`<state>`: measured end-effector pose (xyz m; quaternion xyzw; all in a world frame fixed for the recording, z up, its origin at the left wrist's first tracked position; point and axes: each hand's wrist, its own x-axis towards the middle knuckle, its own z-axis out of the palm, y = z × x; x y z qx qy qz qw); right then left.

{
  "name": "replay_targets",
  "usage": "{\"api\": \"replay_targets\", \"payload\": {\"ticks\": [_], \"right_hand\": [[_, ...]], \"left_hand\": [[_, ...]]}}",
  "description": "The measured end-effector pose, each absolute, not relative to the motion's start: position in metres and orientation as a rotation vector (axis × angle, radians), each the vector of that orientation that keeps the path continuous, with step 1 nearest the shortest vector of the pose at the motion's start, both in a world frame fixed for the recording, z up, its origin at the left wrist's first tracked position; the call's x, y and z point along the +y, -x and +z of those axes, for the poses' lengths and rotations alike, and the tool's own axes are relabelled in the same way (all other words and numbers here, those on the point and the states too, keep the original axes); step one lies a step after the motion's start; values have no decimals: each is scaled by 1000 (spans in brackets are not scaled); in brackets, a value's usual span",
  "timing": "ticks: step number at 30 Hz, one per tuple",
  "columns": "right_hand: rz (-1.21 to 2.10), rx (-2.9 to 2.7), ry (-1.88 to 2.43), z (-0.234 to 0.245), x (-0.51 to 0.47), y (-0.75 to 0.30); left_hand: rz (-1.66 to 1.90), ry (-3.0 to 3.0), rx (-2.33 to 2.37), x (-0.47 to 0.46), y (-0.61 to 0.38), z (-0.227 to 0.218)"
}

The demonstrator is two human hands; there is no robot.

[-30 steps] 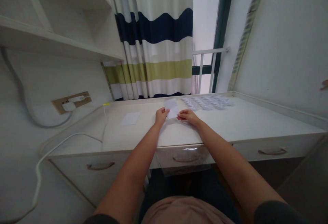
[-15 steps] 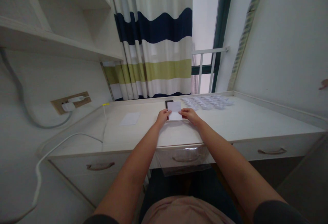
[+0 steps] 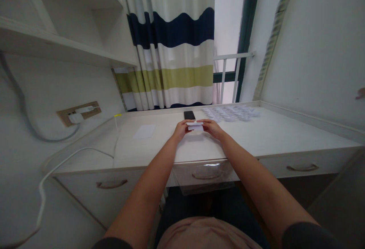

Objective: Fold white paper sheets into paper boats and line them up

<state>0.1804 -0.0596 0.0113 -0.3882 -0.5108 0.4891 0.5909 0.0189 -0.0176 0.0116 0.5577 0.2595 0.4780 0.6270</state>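
Note:
A small white sheet of paper [image 3: 195, 127] is held just above the desk between my two hands, bent over so a fold runs across its top. My left hand [image 3: 181, 129] is closed on its left edge, and my right hand [image 3: 210, 127] pinches the right edge. Behind the paper a black phone [image 3: 189, 115] lies on the desk. Several folded white paper pieces [image 3: 230, 113] lie in rows at the back, right of my hands. A flat stack or sheet of white paper [image 3: 144, 131] rests to the left.
The white desk [image 3: 165, 150] has drawers with handles along its front, and a clear plastic bag [image 3: 205, 178] hangs at the middle one. A white cable [image 3: 85, 149] runs over the left end. A shelf [image 3: 65, 51] overhangs at upper left, and a striped curtain [image 3: 182, 59] hangs behind.
The paper stood upright and flat between my hands; now its upper part is folded down toward me, uncovering the phone behind. Both hands stay in nearly the same place.

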Motion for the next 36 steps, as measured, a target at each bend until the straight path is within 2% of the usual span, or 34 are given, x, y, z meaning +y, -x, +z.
{"api": "replay_targets", "payload": {"ticks": [8,17,28,36], "right_hand": [[1103,-1217,970,13,-64,-181],[1130,-1192,898,8,-63,-179],[962,-1211,1012,11,-58,-184],[981,-1351,1059,9,-58,-181]], "left_hand": [[1091,-1376,629,-21,-17,13],[1248,-1468,731,-22,-18,11],[909,-1549,795,-23,-19,9],[1192,-1552,696,-24,-21,14]]}}
